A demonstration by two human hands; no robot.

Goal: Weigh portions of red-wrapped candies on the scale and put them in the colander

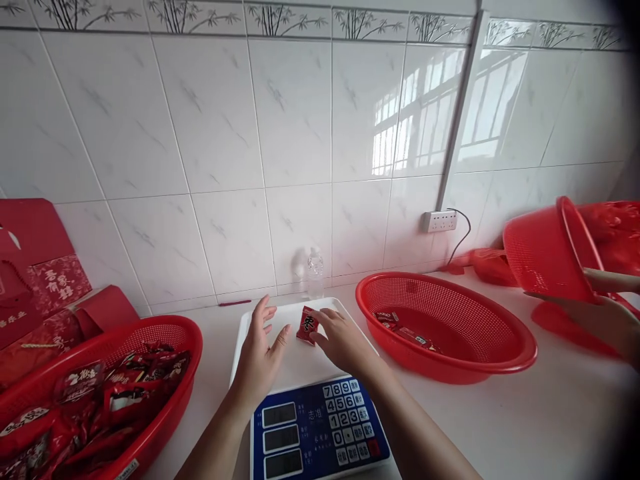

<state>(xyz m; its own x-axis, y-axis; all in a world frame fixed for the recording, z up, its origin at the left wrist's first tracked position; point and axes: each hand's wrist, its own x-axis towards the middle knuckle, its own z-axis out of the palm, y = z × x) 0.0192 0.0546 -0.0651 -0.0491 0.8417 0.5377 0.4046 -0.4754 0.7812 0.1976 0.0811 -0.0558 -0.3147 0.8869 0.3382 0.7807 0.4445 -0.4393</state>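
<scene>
A small red packet with a dark printed character stands tilted over the white pan of a digital scale. The thumb and fingers of my right hand hold its right edge. Left of the packet, my left hand is over the pan with thumb and fingers apart, holding nothing. Nearer to me is the scale's blue panel, with dark displays and number keys. On the left, a red basket is full of red packets. A second red basket, on the right, has several packets at its bottom.
A clear bottle stands by the tiled wall. Red boxes are at the far left. On the far right another person's blurred hand is near a tipped red basket. A cable hangs from the socket strip.
</scene>
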